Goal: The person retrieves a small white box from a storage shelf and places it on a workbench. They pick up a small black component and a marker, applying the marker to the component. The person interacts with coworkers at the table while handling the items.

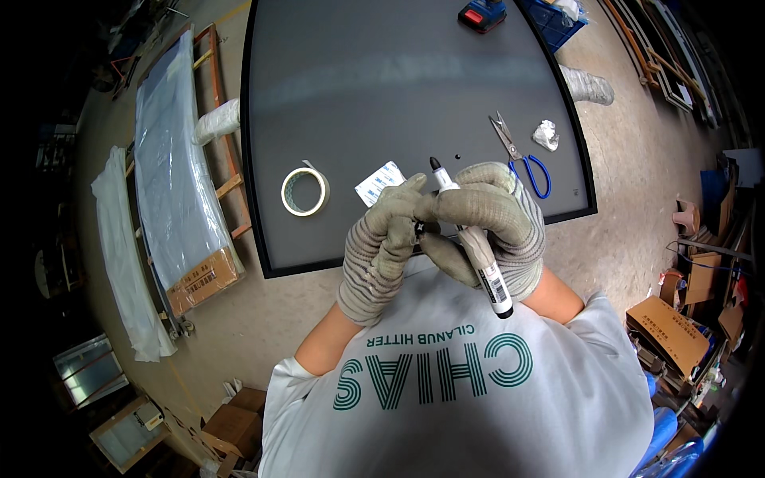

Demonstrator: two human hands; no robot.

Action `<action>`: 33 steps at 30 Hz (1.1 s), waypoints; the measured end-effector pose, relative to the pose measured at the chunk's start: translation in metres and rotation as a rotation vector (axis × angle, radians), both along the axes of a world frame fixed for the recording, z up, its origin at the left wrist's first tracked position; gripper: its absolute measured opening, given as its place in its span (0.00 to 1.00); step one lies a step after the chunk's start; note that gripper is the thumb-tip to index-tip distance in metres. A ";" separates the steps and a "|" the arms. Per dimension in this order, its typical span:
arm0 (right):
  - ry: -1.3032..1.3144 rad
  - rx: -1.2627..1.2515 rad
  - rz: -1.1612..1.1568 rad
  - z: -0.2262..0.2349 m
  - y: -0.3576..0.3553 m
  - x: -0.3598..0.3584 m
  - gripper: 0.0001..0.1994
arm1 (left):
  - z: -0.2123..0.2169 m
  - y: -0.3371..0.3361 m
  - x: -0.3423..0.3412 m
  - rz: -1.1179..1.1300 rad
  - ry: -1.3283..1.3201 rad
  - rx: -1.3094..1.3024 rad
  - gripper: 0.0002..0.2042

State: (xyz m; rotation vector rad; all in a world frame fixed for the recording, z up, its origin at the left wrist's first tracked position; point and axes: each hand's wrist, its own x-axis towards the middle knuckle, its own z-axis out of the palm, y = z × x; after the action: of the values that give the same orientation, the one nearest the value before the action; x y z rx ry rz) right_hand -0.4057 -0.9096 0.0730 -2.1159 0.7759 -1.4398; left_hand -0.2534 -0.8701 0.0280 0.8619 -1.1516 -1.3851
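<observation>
Marker pen (483, 269), white with black ends, held slantwise in the right hand (488, 213), its dark narrow end pointing up and away from us and its other end down toward our chest. We wear pale knitted gloves on both hands, which meet near the close edge of a dark grey panel (343, 103) framed in black. Our right fingers are closed around the pen's barrel. Our left hand (381, 239) has its fingers curled, their ends meeting the right hand's at a small dark piece (421, 229); we cannot tell whether the left fingers are gripping it.

On the panel, to the left, lies a roll of pale tape (306, 213) with a short loose end at its top. Between it and our hands is a white sheet (374, 188) with blue print. Just beyond the right hand are scissors (515, 151) with blue handles, blades apart, then a crumpled white wad (546, 135). A tiny black bit (457, 157) sits near the pen. At the far edge rests a blue, red and black tool (482, 14).
</observation>
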 end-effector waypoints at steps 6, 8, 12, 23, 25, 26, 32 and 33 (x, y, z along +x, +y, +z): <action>-0.083 0.082 0.015 -0.004 0.003 0.000 0.18 | -0.001 -0.002 0.001 -0.026 -0.047 -0.031 0.18; -0.071 0.078 0.008 0.000 0.003 0.000 0.18 | -0.003 -0.001 0.002 -0.019 -0.046 -0.047 0.17; -0.078 0.080 -0.040 -0.008 0.006 -0.001 0.19 | -0.004 -0.001 0.004 -0.043 0.032 -0.010 0.15; -0.128 0.107 0.126 -0.005 0.005 -0.008 0.17 | 0.001 -0.004 0.001 -0.024 0.209 0.046 0.12; -0.012 -0.068 0.177 -0.008 0.000 -0.016 0.18 | 0.000 -0.005 0.002 -0.008 0.209 0.015 0.12; 0.039 -0.158 0.195 -0.009 -0.002 -0.021 0.20 | 0.000 -0.006 0.001 -0.010 0.216 0.002 0.12; 0.098 -0.238 0.128 -0.014 0.004 -0.023 0.10 | -0.001 -0.009 0.002 -0.030 0.207 -0.074 0.13; 0.085 -0.258 0.130 -0.016 0.004 -0.022 0.10 | -0.001 -0.009 0.001 -0.028 0.201 -0.071 0.14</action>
State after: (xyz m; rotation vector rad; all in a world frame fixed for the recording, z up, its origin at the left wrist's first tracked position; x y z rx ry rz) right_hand -0.4282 -0.9059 0.0568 -2.3852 0.4930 -1.4542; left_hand -0.2521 -0.8789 0.0270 0.6427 -1.0551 -1.4104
